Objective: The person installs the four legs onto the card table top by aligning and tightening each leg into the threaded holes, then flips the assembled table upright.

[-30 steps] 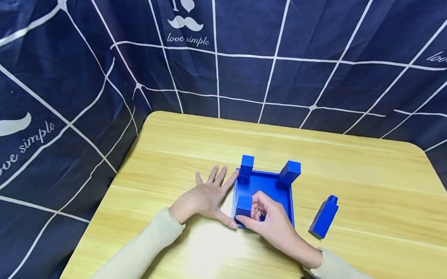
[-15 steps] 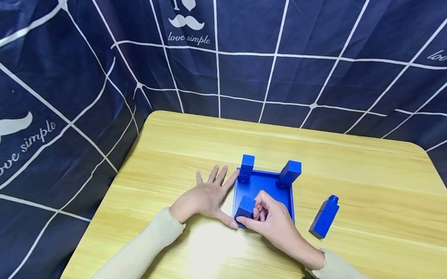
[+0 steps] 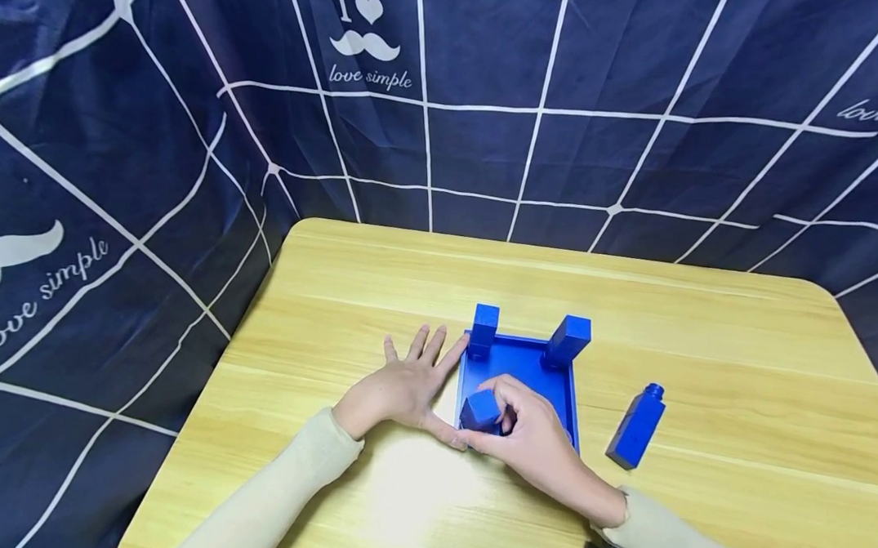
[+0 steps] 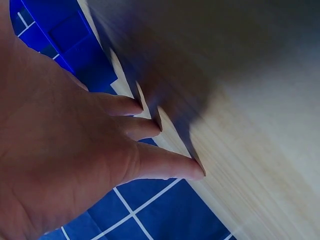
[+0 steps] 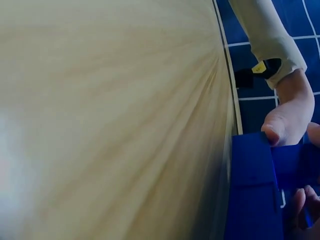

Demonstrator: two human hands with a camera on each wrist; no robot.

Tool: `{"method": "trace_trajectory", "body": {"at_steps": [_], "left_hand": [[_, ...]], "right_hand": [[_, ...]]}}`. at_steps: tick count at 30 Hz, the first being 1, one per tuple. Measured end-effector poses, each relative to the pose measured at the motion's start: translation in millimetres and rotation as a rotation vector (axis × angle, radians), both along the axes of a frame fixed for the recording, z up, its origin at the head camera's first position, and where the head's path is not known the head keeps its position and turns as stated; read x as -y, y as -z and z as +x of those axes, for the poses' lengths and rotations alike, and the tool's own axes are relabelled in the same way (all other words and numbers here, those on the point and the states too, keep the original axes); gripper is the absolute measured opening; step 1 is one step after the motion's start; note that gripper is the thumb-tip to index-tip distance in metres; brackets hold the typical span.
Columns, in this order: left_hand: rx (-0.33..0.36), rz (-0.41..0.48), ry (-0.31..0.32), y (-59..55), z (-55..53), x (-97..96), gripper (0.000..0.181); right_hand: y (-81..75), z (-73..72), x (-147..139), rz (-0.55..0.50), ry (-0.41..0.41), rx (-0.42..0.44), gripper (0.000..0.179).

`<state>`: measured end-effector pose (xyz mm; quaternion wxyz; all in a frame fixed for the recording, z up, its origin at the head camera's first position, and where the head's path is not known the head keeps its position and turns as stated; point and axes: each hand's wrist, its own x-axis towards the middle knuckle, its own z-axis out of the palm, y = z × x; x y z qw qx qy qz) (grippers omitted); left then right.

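Note:
A blue square tray-like base point(image 3: 520, 373) with a raised rim lies on the table. Blue square posts stand at its far-left corner point(image 3: 484, 325) and far-right corner point(image 3: 569, 339). At the near-left corner, my right hand point(image 3: 537, 425) grips a third blue post point(image 3: 481, 409) between thumb and fingers; its lower end is hidden from the head view. My left hand point(image 3: 407, 388) lies with fingers spread along the base's left side, forefinger and thumb right at the edge. In the right wrist view the gripped post point(image 5: 295, 165) rises from the base point(image 5: 252, 190).
A loose blue post point(image 3: 637, 429) with a threaded end lies to the right of the base. The wooden table point(image 3: 722, 360) carries everything. Dark blue curtains point(image 3: 493, 157) with white lines hang behind and at the left.
The post in the right hand has turned about its own axis, and the right fingers have shifted around it. The left hand, the base and the loose post have stayed put.

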<state>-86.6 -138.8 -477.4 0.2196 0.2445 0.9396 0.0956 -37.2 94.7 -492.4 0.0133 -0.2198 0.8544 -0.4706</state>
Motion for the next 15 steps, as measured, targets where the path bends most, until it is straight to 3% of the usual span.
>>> {"method": "trace_trajectory", "body": {"at_steps": [7,15], "left_hand": [[0.000,0.009,-0.005,-0.5,0.5,0.0,0.153],[-0.009,0.014,-0.005,-2.0,0.7,1.3,0.153]], "right_hand": [[3.0,2.0,0.6,-0.034,0.000,-0.003,0.049],[1.6,2.5,1.3,-0.089,0.035,0.089,0.055]]}}
